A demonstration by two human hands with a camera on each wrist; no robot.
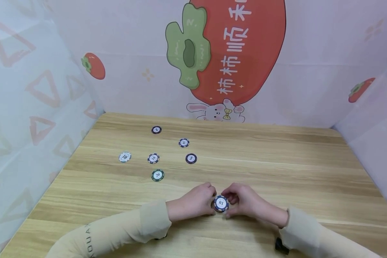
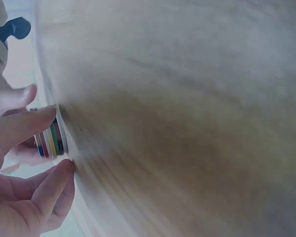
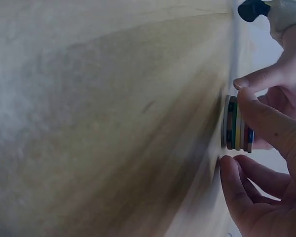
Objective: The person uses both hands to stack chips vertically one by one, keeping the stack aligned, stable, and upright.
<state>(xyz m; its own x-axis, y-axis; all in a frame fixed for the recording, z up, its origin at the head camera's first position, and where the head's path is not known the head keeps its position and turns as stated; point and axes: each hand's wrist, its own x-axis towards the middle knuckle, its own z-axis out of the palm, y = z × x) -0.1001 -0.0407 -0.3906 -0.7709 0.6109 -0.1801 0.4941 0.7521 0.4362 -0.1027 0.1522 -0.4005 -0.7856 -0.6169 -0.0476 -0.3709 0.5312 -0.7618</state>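
Note:
A short stack of poker chips (image 1: 220, 203) stands on the wooden table, topped by a blue-and-white chip marked 10. From the left, my left hand (image 1: 198, 201) curves round the stack; its thumb touches the side in the left wrist view, where coloured edges of the chips (image 2: 52, 140) show. On the other side, my right hand (image 1: 246, 201) has its thumb and fingers bent about the same stack. The right wrist view shows the right thumb against the chips (image 3: 237, 126), with the fingertips (image 3: 230, 165) close beside them. Part of the stack is hidden behind the thumbs.
Loose chips lie flat at the left: a white chip (image 1: 124, 157), a green chip (image 1: 157, 175), blue chips (image 1: 153, 158) (image 1: 184, 143) and dark chips (image 1: 156, 129) (image 1: 191, 158). A printed cloth wall (image 1: 132, 89) rises behind the table (image 1: 277, 157).

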